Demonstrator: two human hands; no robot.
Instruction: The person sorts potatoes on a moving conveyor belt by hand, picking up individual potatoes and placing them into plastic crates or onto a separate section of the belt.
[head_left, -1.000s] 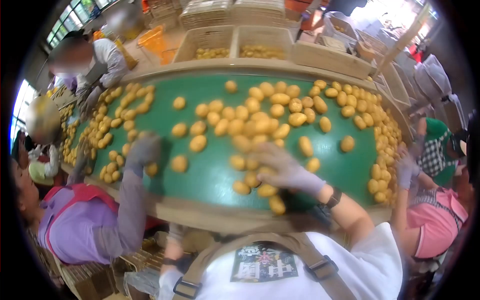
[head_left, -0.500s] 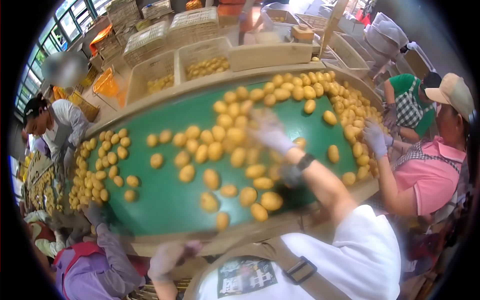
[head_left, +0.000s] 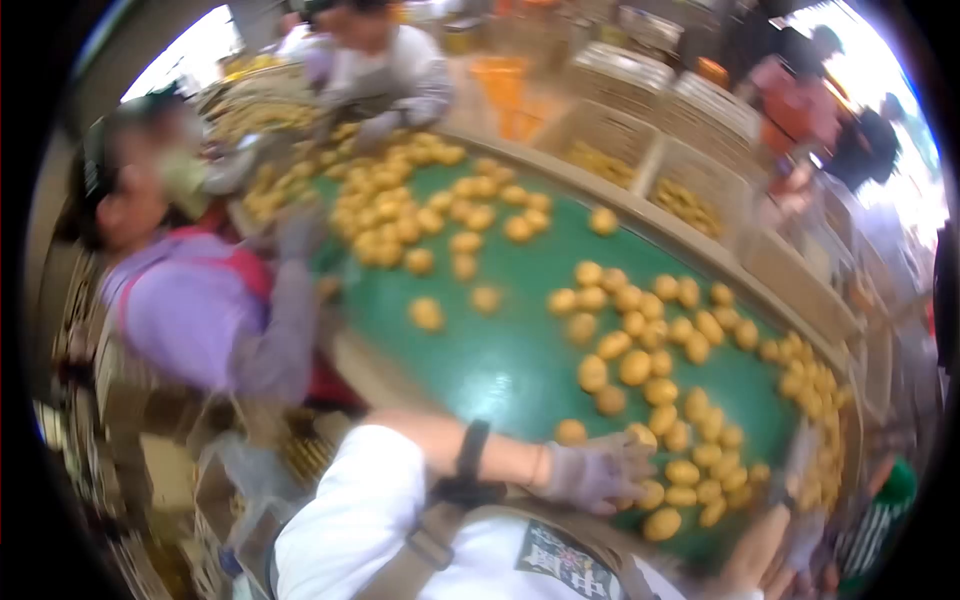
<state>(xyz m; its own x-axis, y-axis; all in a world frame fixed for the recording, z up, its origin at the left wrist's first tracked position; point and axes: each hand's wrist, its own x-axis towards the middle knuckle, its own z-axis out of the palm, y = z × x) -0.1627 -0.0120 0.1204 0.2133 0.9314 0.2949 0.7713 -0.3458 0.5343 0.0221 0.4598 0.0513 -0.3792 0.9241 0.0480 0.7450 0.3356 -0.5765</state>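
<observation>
Several potatoes (head_left: 672, 497) lying under right hand (head_left: 590, 477), fingers (head_left: 628, 447) loosely curled, probably for raking across green counter (head_left: 500, 360); real grip impossible to tell.

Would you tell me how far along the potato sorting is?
Done: crates beyond the green table hold potatoes. In hand: your left hand rests on potatoes at the near edge. Left: many potatoes lie spread across the table.
</observation>
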